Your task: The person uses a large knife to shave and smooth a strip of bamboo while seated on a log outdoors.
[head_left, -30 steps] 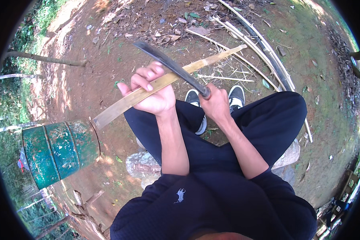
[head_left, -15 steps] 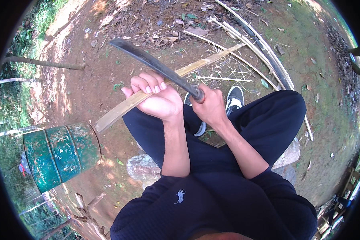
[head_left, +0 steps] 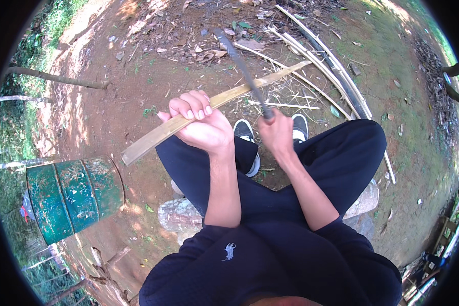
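Bamboo strip [head_left: 239, 92] clenched in left hand [head_left: 201, 127], right hand [head_left: 276, 135] gripping blade [head_left: 242, 69], green drum [head_left: 74, 196] nearby

Bright dappled daylight, soft shadows, heavy fisheye bending, dark vignetted corners.

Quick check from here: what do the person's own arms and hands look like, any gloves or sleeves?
No gloves: the left hand and right hand are bare, as are both forearms. Dark navy sleeves are pushed up to about the elbows. No watch, rings or markings show.
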{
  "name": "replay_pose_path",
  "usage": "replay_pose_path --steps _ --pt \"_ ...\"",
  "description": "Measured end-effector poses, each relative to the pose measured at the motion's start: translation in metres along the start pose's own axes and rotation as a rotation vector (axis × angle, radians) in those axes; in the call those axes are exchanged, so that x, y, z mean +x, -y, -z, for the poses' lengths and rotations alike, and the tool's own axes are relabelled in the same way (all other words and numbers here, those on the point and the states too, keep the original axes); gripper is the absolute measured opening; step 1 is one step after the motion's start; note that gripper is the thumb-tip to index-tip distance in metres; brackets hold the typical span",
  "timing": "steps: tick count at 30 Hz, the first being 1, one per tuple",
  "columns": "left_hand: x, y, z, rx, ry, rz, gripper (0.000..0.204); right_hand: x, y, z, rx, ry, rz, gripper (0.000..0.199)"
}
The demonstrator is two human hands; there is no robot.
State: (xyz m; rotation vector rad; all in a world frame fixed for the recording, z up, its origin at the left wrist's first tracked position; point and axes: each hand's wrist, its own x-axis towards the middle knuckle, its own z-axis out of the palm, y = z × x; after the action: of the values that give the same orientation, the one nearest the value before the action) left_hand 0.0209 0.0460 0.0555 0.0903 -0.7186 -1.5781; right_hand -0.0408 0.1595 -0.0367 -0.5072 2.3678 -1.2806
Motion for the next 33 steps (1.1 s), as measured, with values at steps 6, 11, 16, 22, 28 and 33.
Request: replay_pose_path --steps 6,11,16,22,28,33 --pt "-0.001 0.002 0.005 -0.036 0.008 0.010 0.050 -0.005 0.002 -0.011 0.043 -0.006 0.156 0.015" --pt "0.007 -0.003 0.014 -0.095 0.058 0.010 0.047 0.029 -0.040 0.004 -0.106 -0.086 -0.114 0.024" --pt "0.002 -0.004 0.009 -0.191 0.112 0.116 0.043 0.010 0.010 0.016 -0.032 0.123 0.023 0.022" --pt "0.003 -0.012 0.017 -0.112 0.401 0.217 0.035 -0.017 0.055 0.034 0.053 0.293 0.122 0.020" --pt "0.010 -0.016 0.021 -0.108 0.583 0.271 0.036 0.007 0.027 0.039 -0.198 0.214 0.009 0.022" --pt "0.016 -0.015 0.017 -0.121 0.699 0.317 0.038 0.034 -0.021 0.044 -0.260 0.085 -0.118 0.027"
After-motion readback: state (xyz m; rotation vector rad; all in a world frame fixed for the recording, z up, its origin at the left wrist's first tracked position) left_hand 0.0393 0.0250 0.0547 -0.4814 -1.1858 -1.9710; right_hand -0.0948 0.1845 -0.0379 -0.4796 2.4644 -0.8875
